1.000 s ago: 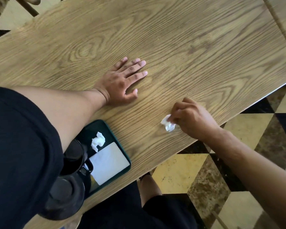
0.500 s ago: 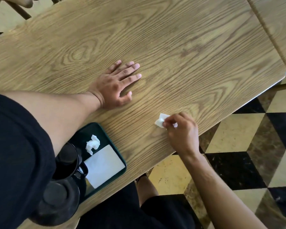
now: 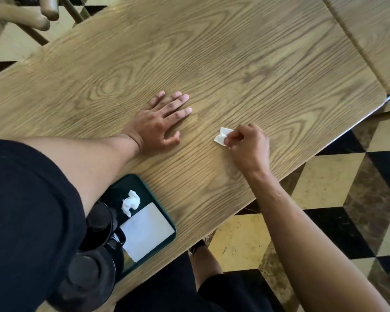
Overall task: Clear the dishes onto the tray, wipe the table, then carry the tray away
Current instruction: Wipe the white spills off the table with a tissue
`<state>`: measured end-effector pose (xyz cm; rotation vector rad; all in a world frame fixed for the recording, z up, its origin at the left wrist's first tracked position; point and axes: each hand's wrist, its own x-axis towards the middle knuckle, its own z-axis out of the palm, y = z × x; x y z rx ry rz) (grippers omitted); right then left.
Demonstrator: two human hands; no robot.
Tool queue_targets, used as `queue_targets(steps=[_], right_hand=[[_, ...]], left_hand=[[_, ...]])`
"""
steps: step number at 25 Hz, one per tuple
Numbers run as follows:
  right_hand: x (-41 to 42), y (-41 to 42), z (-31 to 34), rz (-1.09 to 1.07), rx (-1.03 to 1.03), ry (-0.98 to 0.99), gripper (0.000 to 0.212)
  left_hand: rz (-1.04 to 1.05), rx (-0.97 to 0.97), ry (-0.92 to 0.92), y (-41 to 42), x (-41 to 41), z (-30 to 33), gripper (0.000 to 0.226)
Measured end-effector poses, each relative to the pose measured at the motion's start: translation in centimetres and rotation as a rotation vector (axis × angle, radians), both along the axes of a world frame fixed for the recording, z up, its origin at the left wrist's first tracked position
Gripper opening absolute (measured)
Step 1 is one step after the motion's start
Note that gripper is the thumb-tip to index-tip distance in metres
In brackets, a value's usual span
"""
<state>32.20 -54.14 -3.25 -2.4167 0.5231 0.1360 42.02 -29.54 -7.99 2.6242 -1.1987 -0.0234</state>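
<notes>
Now wiping phase underway. Table (image 3: 234, 52): wide bare wood ahead of and to the left of both hands, lots of room; near edge runs just behind right hand, seam to a 2nd top far ahead-right. Tray (image 3: 167, 212) at near edge, behind left hand, partly under forearm; holds dark cups (image 3: 95, 239), white card, crumpled napkin (image 3: 131, 202), so clearing looks done. Left hand (image 3: 158, 124) flat, fingers spread, holds nothing, bracing. Right hand (image 3: 248, 146) closed in a pinch on tissue (image 3: 222, 136), pressed to wood; vs 0.5 s ago it has slid fwd, away from edge, toward the left hand. Judgement: mid-stroke; keep off the edge.
</notes>
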Motion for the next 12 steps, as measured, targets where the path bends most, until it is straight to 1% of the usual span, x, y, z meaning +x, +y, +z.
queue_targets(steps=[1, 2, 5, 6, 7, 8, 9, 11, 12], right_hand=[[0.6, 0.9, -0.1, -0.034, 0.022, -0.009, 0.012], [-0.5, 2.4, -0.1, -0.008, 0.034, -0.003, 0.014], [-9.2, 6.2, 1.1, 0.275, 0.106, -0.01, 0.018], [-11.1, 5.8, 1.5, 0.329, 0.113, -0.003, 0.02], [-11.4, 4.4, 1.5, 0.342, 0.106, 0.0, 0.02], [-10.0, 2.4, 1.1, 0.268, 0.085, 0.009, 0.019], [-7.6, 0.1, 0.8, 0.109, 0.046, 0.021, 0.017], [-2.1, -5.1, 0.7, -0.283, 0.026, 0.041, 0.012], [-0.3, -7.1, 0.8, -0.436, 0.077, 0.052, 0.013]], left_hand=[[-0.001, 0.008, -0.001, 0.0, 0.0, 0.1, 0.061], [-0.002, 0.02, 0.011, -0.1, 0.0, 0.2, 0.062], [0.012, 0.022, 0.046, 0.0, -0.2, 0.1, 0.064], [0.008, 0.015, 0.041, 0.0, -0.2, 0.0, 0.064], [0.006, 0.007, 0.035, 0.0, -0.2, 0.0, 0.064], [0.008, 0.004, 0.035, 0.0, -0.1, -0.1, 0.064], [0.008, 0.007, 0.039, 0.0, -0.1, -0.1, 0.064], [0.008, 0.015, 0.039, 0.0, -0.1, 0.0, 0.064], [0.008, 0.018, 0.039, -0.1, -0.1, 0.0, 0.064]])
